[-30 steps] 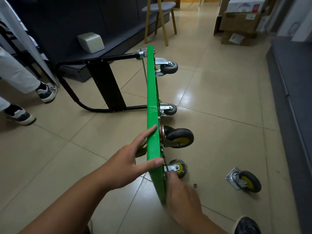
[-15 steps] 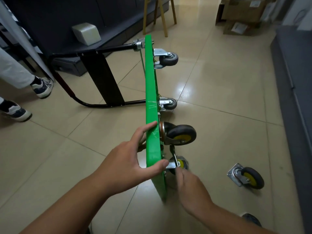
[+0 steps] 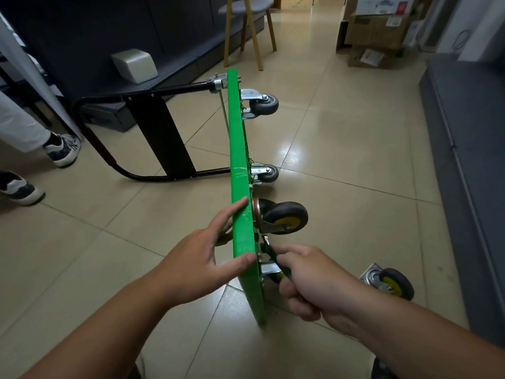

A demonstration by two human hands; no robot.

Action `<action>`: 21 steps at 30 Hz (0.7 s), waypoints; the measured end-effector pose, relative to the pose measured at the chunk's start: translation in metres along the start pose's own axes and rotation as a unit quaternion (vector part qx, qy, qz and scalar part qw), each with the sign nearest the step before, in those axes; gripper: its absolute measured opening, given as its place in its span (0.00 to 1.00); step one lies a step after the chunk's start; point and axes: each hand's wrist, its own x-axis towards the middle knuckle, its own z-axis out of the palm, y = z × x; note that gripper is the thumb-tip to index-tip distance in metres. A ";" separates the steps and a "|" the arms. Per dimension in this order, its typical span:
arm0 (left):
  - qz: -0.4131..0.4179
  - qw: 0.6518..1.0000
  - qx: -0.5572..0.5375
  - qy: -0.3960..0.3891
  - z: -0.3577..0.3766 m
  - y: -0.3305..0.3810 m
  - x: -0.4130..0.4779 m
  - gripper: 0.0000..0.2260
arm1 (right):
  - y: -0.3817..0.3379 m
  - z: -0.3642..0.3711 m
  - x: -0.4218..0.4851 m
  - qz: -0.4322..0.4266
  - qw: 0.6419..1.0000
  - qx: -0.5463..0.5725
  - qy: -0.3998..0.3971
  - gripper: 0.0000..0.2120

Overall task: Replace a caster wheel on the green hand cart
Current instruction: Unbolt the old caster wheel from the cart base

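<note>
On the tile floor [image 3: 341, 149], the green hand cart [image 3: 240, 187] stands tipped on its long edge, wheels facing right. The left hand [image 3: 196, 258] is spread wide, bracing the deck's top edge with thumb and forefinger laid flat on it. The right hand [image 3: 314, 280] is curled tight round a dark tool [image 3: 269, 250] just below the big yellow-hubbed caster [image 3: 284, 218] — a loose caster [image 3: 390, 283] lies off to the right.
</note>
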 end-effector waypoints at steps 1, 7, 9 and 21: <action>0.001 1.000 -0.001 0.000 0.000 0.000 0.000 0.39 | -0.002 0.001 0.000 0.001 1.000 0.005 -0.002 0.18; 0.005 1.000 -0.010 0.001 0.000 -0.002 0.001 0.39 | 0.002 0.007 0.012 0.008 1.000 0.007 -0.007 0.18; 0.007 1.000 -0.007 0.001 0.001 -0.002 0.001 0.39 | 0.004 0.009 0.017 0.001 1.000 0.002 -0.004 0.19; -0.003 1.000 0.004 0.000 0.002 0.000 0.001 0.41 | 0.031 0.011 0.037 -0.089 0.993 -0.076 -0.011 0.19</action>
